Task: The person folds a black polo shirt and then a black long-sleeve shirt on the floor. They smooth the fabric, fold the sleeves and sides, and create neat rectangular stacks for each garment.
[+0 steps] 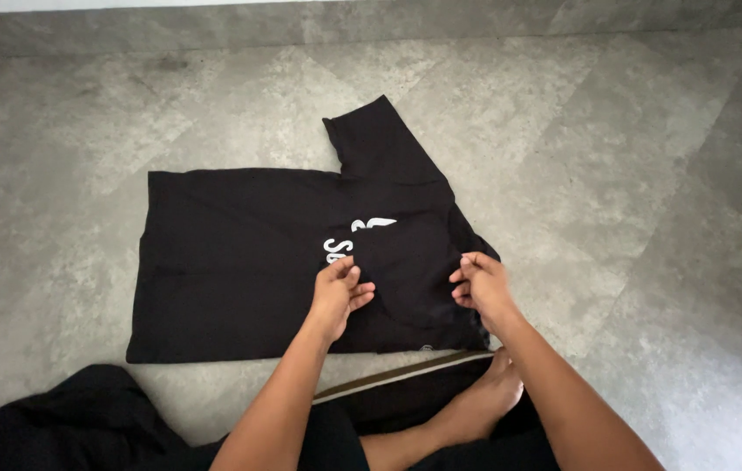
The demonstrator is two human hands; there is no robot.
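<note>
A black T-shirt (240,253) with white print lies flat on the grey floor, its hem to the left and one sleeve (380,144) pointing away from me. The near sleeve (410,270) is folded over onto the chest, partly covering the print. My left hand (339,292) pinches the left edge of that folded sleeve. My right hand (478,286) pinches its right edge near the shirt's shoulder. Both hands rest on the fabric.
Large grey stone tiles (633,174) cover the floor all around. My crossed legs in dark trousers and a bare foot (476,410) sit just below the shirt. A dark cloth (66,419) lies at the lower left.
</note>
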